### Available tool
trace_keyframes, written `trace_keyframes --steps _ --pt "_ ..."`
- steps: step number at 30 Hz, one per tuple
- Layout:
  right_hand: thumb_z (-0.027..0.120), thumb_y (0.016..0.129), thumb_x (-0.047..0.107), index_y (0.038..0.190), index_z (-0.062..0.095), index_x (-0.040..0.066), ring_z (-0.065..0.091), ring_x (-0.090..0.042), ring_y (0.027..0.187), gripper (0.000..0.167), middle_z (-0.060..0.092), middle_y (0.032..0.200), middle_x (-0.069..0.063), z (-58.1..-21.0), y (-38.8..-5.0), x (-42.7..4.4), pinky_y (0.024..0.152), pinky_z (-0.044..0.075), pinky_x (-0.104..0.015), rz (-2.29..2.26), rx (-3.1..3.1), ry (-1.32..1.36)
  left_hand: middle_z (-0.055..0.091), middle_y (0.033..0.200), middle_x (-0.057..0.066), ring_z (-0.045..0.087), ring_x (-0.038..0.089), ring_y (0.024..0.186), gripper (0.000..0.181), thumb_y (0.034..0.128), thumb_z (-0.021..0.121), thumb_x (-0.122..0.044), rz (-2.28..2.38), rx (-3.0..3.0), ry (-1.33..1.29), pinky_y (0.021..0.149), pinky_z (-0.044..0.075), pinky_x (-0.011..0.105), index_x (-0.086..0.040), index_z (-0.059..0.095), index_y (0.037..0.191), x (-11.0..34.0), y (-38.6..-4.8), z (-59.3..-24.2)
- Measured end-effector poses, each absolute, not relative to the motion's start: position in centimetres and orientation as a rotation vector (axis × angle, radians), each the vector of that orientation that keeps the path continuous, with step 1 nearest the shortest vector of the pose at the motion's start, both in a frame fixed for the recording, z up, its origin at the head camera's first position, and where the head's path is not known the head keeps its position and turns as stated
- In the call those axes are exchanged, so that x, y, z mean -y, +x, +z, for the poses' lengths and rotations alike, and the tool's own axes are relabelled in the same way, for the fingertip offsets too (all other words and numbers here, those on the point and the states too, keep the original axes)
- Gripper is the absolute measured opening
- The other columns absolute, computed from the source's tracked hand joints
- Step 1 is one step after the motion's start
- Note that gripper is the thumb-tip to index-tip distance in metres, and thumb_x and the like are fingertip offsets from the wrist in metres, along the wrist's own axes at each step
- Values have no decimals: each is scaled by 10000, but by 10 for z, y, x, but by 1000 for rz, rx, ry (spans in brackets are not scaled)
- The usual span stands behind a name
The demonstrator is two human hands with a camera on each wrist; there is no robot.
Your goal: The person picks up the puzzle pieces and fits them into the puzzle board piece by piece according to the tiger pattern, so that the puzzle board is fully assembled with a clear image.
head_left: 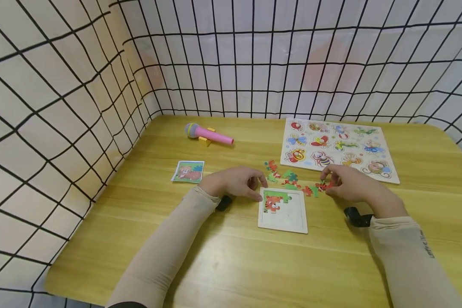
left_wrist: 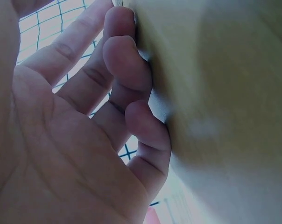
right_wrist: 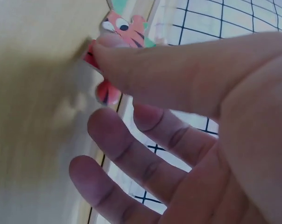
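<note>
My left hand [head_left: 240,182] is at the upper left corner of a square puzzle board [head_left: 288,220], thumb along its left side and index finger at its top edge. Joined tiger pieces [head_left: 271,202] fill the board's upper left part. In the left wrist view, the other fingers [left_wrist: 127,60] bend down against the tabletop. To the right, my right hand [head_left: 348,184] pinches an orange puzzle piece [right_wrist: 131,35] with a printed eye; the thumb covers part of it. Several loose puzzle pieces [head_left: 290,176] lie between the hands, above the board.
A picture card [head_left: 188,172] lies left of my left hand. Behind it a pink toy microphone [head_left: 215,136] rests on a yellow stand [head_left: 205,141]. A large insect peg puzzle [head_left: 333,147] lies at the back right. Black netting [head_left: 235,64] encloses the wooden table [head_left: 215,265].
</note>
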State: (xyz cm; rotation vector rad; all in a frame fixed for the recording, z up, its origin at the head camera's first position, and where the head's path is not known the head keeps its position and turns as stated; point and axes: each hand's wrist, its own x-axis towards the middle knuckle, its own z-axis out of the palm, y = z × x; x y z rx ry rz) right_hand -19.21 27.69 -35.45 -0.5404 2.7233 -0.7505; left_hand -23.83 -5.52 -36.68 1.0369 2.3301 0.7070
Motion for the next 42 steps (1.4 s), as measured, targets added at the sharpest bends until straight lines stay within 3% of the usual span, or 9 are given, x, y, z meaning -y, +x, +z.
trace_keyframes --steps 17,24,29,35,42 --pt "728 903 56 997 575 39 496 -206 763 181 544 865 -48 -347 -191 -281 672 409 -376 -721 -2726 -542 600 853 29 522 131 759 310 915 775 -219 735 -2305 1035 709 438 266 -143 653 1190 56 -240 -369" --pt "725 932 121 1149 592 35 548 -208 790 268 599 918 -45 -340 -189 -280 672 438 -369 -681 -2704 -470 599 844 31 520 129 750 316 913 777 -221 744 -2300 1036 704 437 266 -139 651 1191 56 -241 -369" --pt "722 941 157 1155 633 49 549 -201 784 255 637 940 -28 -334 -187 -276 656 445 -368 -670 -2711 -507 599 843 29 518 130 748 314 916 775 -230 740 -2311 1034 702 434 266 -148 649 1191 56 -241 -370" --pt "701 954 169 1263 617 84 592 -201 789 331 661 966 -25 -326 -182 -267 660 475 -370 -743 -2663 -503 600 843 27 516 124 746 312 920 770 -237 734 -2319 1032 703 432 264 -151 648 1193 56 -241 -371" --pt "721 948 206 1234 646 120 592 -193 806 308 687 914 -3 -319 -177 -256 704 462 -365 -813 -2615 -543 595 838 29 515 127 747 310 919 771 -227 745 -2306 1035 701 431 268 -144 652 1193 57 -240 -371"
